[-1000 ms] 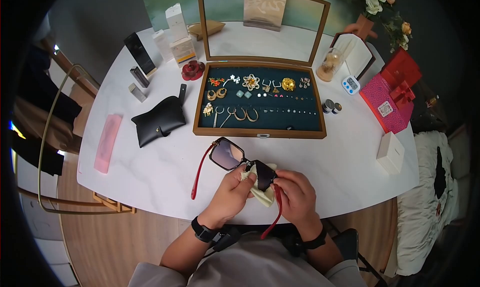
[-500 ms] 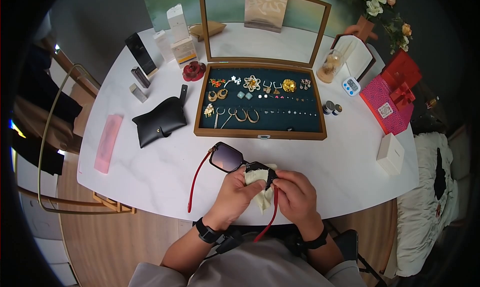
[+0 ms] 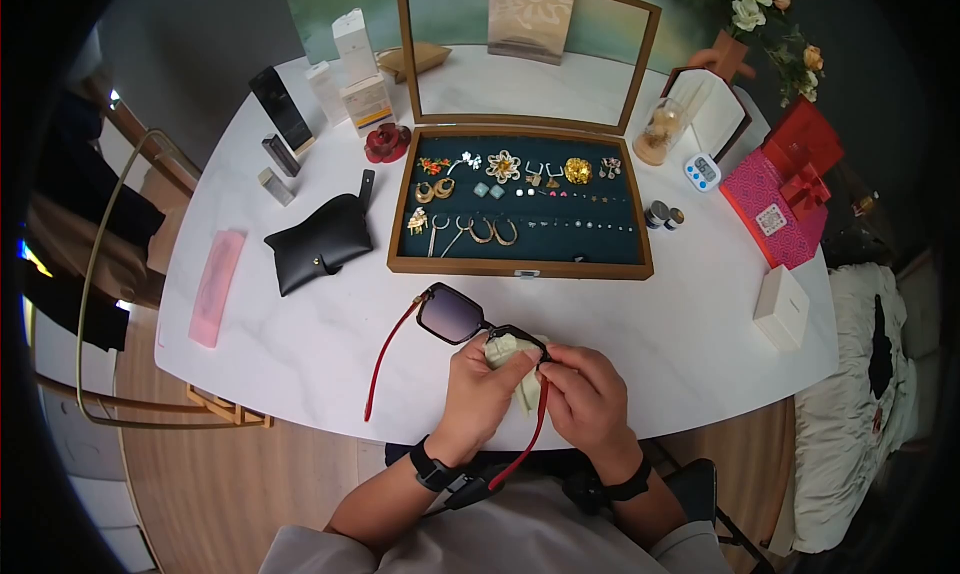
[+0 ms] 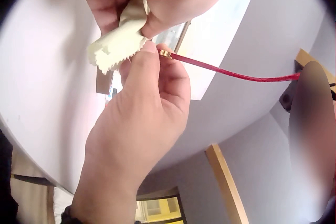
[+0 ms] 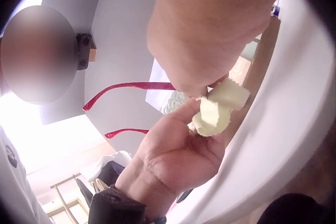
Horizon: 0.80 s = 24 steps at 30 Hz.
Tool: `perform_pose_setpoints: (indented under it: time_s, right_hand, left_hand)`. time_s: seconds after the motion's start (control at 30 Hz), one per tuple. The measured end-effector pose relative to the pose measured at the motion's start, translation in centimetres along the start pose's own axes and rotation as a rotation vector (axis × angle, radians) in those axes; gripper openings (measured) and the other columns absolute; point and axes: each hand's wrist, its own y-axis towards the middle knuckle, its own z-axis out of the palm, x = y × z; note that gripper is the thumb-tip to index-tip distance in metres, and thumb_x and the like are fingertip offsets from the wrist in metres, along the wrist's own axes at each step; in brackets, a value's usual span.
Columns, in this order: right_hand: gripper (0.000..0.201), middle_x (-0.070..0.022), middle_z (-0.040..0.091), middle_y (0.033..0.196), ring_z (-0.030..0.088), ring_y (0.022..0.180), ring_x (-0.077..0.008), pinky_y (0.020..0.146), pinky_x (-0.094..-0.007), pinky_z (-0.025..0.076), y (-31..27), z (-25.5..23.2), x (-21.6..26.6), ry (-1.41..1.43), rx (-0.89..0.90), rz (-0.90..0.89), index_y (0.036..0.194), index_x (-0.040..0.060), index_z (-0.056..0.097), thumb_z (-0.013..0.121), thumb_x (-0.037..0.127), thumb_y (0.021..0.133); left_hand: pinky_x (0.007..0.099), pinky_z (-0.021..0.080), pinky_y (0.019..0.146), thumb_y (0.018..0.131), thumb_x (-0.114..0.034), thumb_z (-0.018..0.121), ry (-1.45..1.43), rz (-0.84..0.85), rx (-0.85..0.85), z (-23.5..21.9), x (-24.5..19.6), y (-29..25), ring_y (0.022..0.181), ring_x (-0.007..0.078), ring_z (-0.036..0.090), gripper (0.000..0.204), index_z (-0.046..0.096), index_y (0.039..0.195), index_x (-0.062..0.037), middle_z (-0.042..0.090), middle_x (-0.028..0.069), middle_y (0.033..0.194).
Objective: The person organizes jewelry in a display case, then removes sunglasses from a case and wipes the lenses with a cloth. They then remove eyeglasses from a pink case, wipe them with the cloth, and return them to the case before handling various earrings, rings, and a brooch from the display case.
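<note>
Dark-framed sunglasses (image 3: 450, 314) with red temples are held unfolded above the table's front part, one lens in plain sight. My left hand (image 3: 478, 399) pinches a pale yellow cloth (image 3: 508, 346) over the other lens, its thumb pressing on top, so that lens is mostly hidden. With its thumb and fingers, my right hand (image 3: 592, 399) grips the outer corner of the frame. Beside that grip, the left wrist view shows a gold-coloured hinge (image 4: 165, 54) and the red temple (image 4: 231, 72). The cloth's jagged edge (image 5: 239, 90) sticks out between both hands in the right wrist view.
An open glass-lidded jewelry case (image 3: 520, 268) lies just beyond the hands. Left of it are a black pouch (image 3: 320, 242), a pink case (image 3: 215, 289) and several small boxes. On the right stand a timer (image 3: 702, 172), a white box (image 3: 781, 309) and a pink-red gift box (image 3: 765, 209).
The cloth has moved over the second lens, which showed dark earlier and is now covered. The sunglasses have tilted, their temples swinging toward the body. My left hand has shifted slightly.
</note>
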Motion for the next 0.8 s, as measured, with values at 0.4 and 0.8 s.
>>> perform_pose_setpoints:
  time_s: [0.4, 0.8]
  right_hand:
    - [0.028, -0.0118, 0.064, 0.105, 0.067, 0.087, -0.0285, 0.071, -0.0358, 0.057, 0.2, 0.1, 0.4, 0.006, 0.004, -0.004, 0.097, 0.0030, 0.067, 0.076, -0.003, 0.071]
    - [0.029, -0.0119, 0.064, 0.104, 0.067, 0.085, -0.0287, 0.069, -0.0353, 0.057, 0.3, 0.3, 0.9, 0.001, -0.006, -0.021, 0.096, 0.0034, 0.068, 0.077, -0.003, 0.070]
  left_hand:
    - [0.0218, 0.047, 0.066, 0.105, -0.021, 0.051, -0.005, 0.062, -0.135, -0.4, 1.0, -0.1, 0.073, 0.0045, 0.057, 0.026, 0.065, 0.093, -0.0019, 0.066, -0.0002, 0.083]
    - [0.0224, 0.049, 0.069, 0.098, -0.011, 0.061, -0.068, 0.052, -0.120, -0.2, 0.3, 0.1, 0.076, 0.0060, 0.060, 0.011, 0.064, 0.094, -0.0007, 0.068, 0.0020, 0.087]
